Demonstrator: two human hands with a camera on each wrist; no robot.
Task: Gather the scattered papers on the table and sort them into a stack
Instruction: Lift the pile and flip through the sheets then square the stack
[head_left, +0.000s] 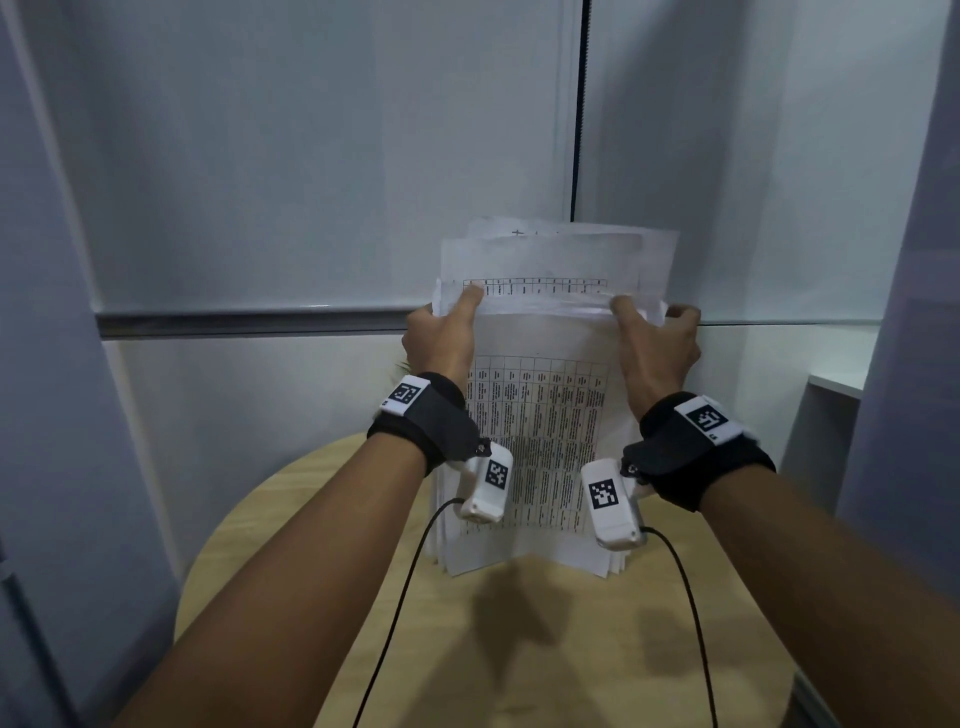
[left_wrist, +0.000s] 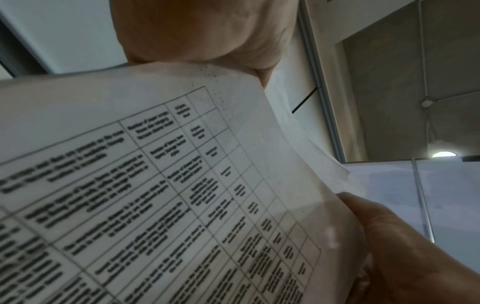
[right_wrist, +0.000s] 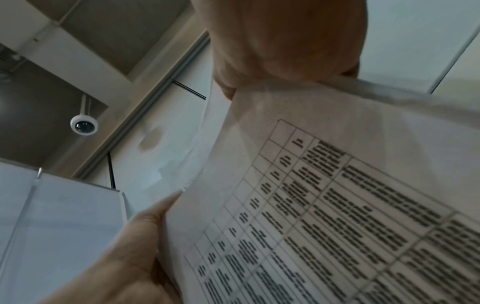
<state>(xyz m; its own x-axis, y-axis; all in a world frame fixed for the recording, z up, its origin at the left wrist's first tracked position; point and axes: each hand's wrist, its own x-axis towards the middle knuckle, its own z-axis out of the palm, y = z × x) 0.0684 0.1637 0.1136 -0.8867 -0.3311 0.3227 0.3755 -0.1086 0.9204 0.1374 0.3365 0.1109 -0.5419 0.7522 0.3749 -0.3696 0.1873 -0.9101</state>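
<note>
Forearms in black wrist straps (head_left: 426, 421) reach over the round, pale wooden worktop (head_left: 291, 571), whose curved far rim lies close to smooth grey wall panels (head_left: 311, 156) crossed by a metal rail (head_left: 234, 319). The papers (head_left: 545, 415), thin white sheets printed with tables, stand upright as a stack, their top edges uneven. The left hand (head_left: 441, 338) and right hand (head_left: 657, 348) each pinch a side edge, thumbs in front.

A dome camera (right_wrist: 83, 126) hangs from the ceiling (right_wrist: 33, 98), a round lamp (left_wrist: 443, 154) glows up there too, and a white shelf (head_left: 837, 383) stands at the far right beside the pale wall (head_left: 311, 156).
</note>
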